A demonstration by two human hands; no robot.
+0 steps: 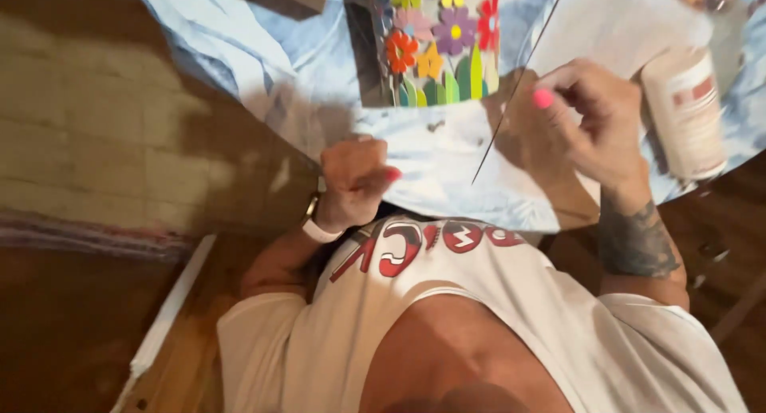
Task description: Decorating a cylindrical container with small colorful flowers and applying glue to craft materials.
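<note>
Right now your right hand (594,122) pinches a thin dark stick (519,86) between your thumb and bent fingers (558,82). One fingernail shows bright pink. The stick leans, with its low tip near the middle of the table and its top end going up past the picture's edge. Your left hand (355,177) is curled up, fingers tucked in against the near edge of the table (263,70). You cannot tell if it holds anything. A white band (319,231) sits on that wrist.

Just beyond the stick stands a flower picture (439,42) with red, purple, orange and yellow flowers and green leaves. Near your right hand lies a white bottle (686,114) with a label. Blue and white paper covers the table. Your white shirt (511,317) fills the bottom of the view.
</note>
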